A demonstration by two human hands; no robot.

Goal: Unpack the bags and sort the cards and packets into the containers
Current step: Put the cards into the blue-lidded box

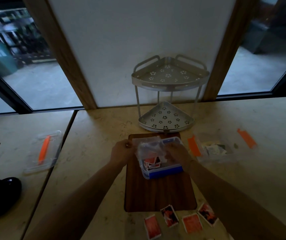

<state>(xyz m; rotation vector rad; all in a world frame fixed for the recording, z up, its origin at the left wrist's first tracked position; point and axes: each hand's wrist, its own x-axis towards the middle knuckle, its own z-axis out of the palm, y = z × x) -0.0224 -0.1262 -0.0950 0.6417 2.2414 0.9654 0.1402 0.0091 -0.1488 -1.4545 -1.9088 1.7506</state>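
Clear bag over blue-clipped container

We can read no text, label, brand or number anywhere in this dim, blurred view. The red-backed white-bordered playing cards lying on the pale stone table show us only patterns, their faces too small and smeared for any figure. The printed paper packets inside the clear plastic container with orange clips carry markings that we cannot make out.
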